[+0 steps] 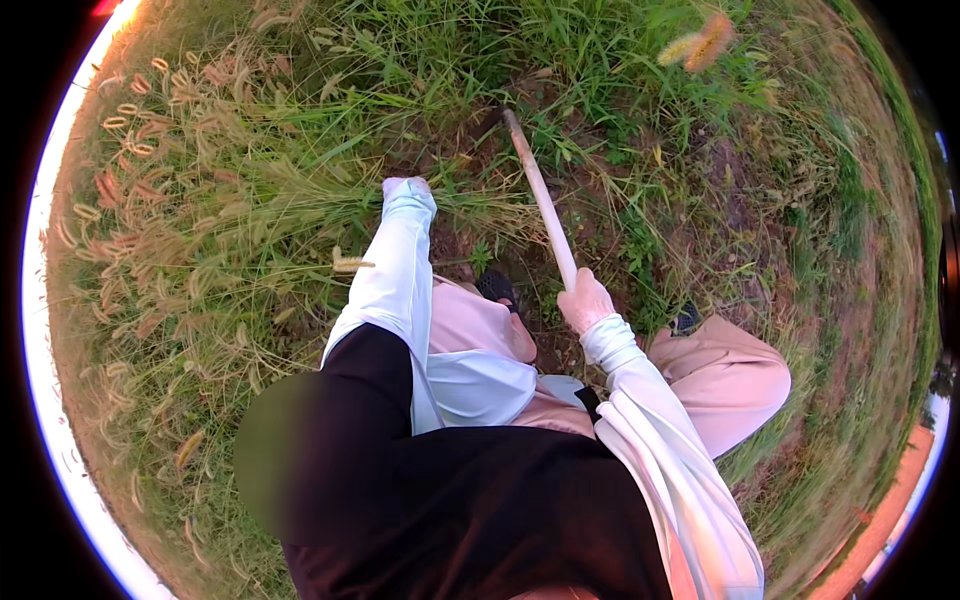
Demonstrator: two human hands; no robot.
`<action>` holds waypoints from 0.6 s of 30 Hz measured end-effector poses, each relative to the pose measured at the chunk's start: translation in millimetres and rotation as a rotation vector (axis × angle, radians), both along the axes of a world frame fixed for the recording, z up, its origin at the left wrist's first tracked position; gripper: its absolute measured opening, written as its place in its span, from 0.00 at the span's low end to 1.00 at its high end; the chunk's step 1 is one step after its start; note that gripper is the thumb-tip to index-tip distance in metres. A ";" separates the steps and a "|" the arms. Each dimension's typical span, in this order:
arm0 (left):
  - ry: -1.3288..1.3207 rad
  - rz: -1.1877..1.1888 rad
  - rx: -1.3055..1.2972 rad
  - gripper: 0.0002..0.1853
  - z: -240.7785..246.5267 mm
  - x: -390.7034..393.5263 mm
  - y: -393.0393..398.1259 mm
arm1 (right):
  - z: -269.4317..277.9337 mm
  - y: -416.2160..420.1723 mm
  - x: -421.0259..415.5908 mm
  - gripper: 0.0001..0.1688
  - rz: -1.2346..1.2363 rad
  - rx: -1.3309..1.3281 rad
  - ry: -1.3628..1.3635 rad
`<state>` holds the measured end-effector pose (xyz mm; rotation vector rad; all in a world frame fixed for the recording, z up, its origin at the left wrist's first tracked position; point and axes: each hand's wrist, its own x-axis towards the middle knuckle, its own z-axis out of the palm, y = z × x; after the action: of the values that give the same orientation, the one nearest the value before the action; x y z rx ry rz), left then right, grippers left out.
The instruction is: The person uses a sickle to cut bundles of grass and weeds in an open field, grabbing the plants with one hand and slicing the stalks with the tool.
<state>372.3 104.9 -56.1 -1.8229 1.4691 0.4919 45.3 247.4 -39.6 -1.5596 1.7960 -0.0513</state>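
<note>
My right hand [585,301] is closed around the lower end of a pale wooden handle, which belongs to a sickle [541,196]. Its dark metal head [491,120] angles to the left, low among the grass, and its edge is hard to make out. To the left, my left hand [406,185] grips a bunch of long grass stalks [476,204]; its fingers are mostly hidden by the sleeve cuff and the grass. Seed heads [150,195] of the bunch and nearby foxtail grass spread out to the left.
Dense green grass [420,45] stands ahead. Bare soil with cut or flattened stalks [592,180] lies around the tool and to the right. My feet in dark perforated shoes [495,287] are close below the tool, with my knees bent. A foxtail head [709,43] rises near the camera.
</note>
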 end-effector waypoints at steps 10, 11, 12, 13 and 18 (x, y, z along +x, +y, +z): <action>0.009 -0.032 -0.094 0.17 3.0 -1.9 4.6 | 18.6 83.8 -70.7 0.17 0.005 0.104 0.040; 0.000 -0.032 -0.108 0.16 3.3 -1.2 5.7 | 26.6 88.6 -73.8 0.17 0.002 0.118 0.047; -0.007 -0.035 -0.124 0.16 3.6 -2.4 6.1 | 33.3 88.4 -72.8 0.16 -0.011 0.116 0.042; 0.003 -0.038 -0.115 0.16 1.9 -1.4 6.6 | 39.2 87.0 -67.9 0.16 -0.022 0.114 0.038; 0.023 -0.062 -0.124 0.15 6.4 -3.6 8.4 | 35.5 49.6 -34.0 0.17 -0.042 0.066 -0.016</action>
<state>368.7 113.4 -49.8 -1.8661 1.5980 0.3996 11.4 297.0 -4.2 -1.4714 1.7999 -0.0247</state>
